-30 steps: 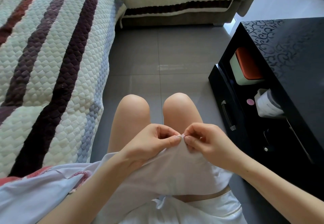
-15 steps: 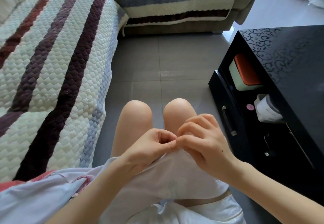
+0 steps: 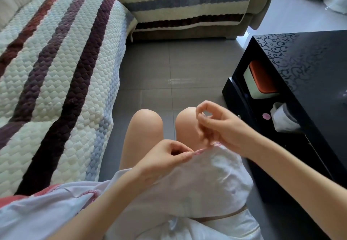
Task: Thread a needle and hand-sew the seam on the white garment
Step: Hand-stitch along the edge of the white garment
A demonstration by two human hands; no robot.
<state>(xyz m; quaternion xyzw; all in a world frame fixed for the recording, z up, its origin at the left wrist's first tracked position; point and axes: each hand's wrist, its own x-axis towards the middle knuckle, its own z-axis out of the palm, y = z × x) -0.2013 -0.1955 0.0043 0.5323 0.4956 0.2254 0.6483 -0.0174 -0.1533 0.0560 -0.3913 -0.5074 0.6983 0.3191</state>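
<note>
Left hand [image 3: 165,157] pinches the white garment [image 3: 206,174] at its pink seam [image 3: 199,152]. Right hand [image 3: 221,127], just above, seems to pinch a needle [image 3: 198,105], likely mid-stitch. Next, the needle re-enters beside the left fingertips.

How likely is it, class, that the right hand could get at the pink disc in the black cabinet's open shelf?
Probably yes: the right hand hovers beside the shelf, with open space to the pink disc; however, its fingers look busy pinching a needle.

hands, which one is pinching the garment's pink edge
The left hand: it pinches the pink edge of the white garment. The right hand is raised, thumb and forefinger curled into a loop above the cloth.
</note>
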